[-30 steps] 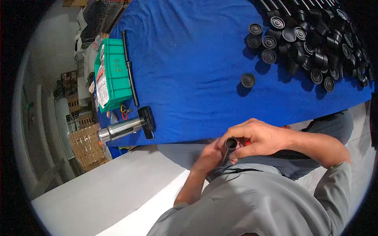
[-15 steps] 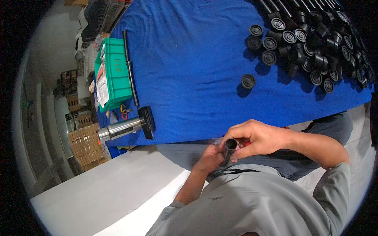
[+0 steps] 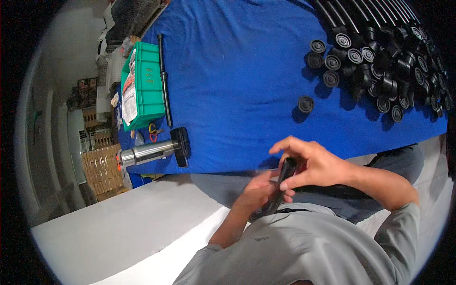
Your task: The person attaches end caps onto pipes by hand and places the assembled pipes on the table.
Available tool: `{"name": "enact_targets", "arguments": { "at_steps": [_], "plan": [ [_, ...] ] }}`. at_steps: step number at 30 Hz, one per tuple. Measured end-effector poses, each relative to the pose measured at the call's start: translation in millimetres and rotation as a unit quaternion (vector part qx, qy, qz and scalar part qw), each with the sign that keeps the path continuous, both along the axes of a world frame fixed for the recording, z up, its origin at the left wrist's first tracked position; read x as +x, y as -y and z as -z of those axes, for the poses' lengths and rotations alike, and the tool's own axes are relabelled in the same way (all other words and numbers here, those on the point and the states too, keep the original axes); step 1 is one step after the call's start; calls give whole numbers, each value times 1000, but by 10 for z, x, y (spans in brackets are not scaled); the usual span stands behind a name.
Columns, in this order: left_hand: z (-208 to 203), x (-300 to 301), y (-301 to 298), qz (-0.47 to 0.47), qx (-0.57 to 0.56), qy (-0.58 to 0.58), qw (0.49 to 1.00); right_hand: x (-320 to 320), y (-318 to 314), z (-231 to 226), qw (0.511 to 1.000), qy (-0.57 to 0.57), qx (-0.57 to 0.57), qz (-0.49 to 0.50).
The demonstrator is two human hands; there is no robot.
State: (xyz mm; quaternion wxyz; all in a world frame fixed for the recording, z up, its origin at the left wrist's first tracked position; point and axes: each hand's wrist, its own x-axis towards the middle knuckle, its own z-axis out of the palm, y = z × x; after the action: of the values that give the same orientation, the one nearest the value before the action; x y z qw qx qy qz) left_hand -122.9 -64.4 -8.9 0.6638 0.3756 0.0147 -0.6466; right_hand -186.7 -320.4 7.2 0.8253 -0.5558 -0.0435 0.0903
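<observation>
A black tube (image 3: 278, 190) is held tilted in front of my waist, just off the table's near edge. Around its lower part is my left hand (image 3: 259, 191), partly blurred, with some fingers hidden behind the tube. My right hand (image 3: 317, 164) grips the upper part, thumb pressed on the near side and index finger lifted away. Part of something red shows beneath the right palm, too little to name. The closest loose piece on the table is a round black cap (image 3: 306, 104) with ringed ends, beyond my right hand.
A blue cloth (image 3: 228, 85) covers the table. Many similar black caps (image 3: 384, 103) crowd the right side, below metal rods (image 3: 351, 16). At left are a green crate (image 3: 151, 85), a long black rod (image 3: 165, 85), scissors (image 3: 153, 133), a steel flask (image 3: 151, 151) and a black block-shaped object (image 3: 181, 146).
The tube has swung from pointing its open end up at me to lying more lengthwise. My right index finger has lifted, and my left fingers have loosened somewhat. The view has shifted slightly.
</observation>
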Motion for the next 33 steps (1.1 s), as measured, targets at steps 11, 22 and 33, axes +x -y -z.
{"name": "enact_targets", "arguments": {
  "at_steps": [11, 22, 33],
  "plan": [
    [-237, 276, 117, -169, -37, 283, 943, -63, -128, 46, 985, 116, -124, -29],
    [-428, 154, 193, 41, 114, 249, 961, 40, 45, -51, 985, 134, -105, 19],
    [-308, 24, 211, 66, 114, 178, 975, 28, 34, 12, 991, 80, -31, -100]
  ]
}}
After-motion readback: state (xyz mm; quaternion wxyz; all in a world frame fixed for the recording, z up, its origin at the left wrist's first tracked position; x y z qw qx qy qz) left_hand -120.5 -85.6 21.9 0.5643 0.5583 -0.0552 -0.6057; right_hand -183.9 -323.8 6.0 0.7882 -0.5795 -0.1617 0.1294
